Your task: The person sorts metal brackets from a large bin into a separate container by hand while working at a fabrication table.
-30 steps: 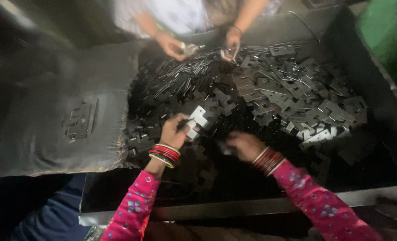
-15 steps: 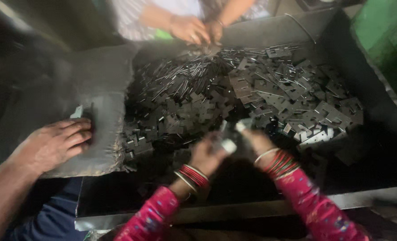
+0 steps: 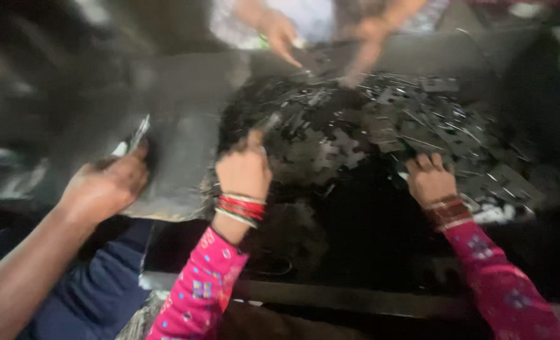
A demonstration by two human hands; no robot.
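A pile of dark flat stamped metal pieces (image 3: 381, 132) fills a dark metal tray (image 3: 355, 296). My left hand (image 3: 244, 171), with red and white bangles and a pink sleeve, is raised at the pile's left edge with its fingers curled. Blur hides whether a piece is in it. My right hand (image 3: 428, 181) lies on the pile's near right side, fingers stretched onto the pieces. The whole view is smeared by motion.
Another person's hand (image 3: 107, 187) at the left rests on a grey sheet (image 3: 185, 157) and holds something pale. Across the tray, a second person's two hands (image 3: 280, 34) reach into the far side of the pile.
My two hands, close together half a second ago, have moved apart: the left to the pile's left edge, the right onto its near right side. The view has shifted and blurred.
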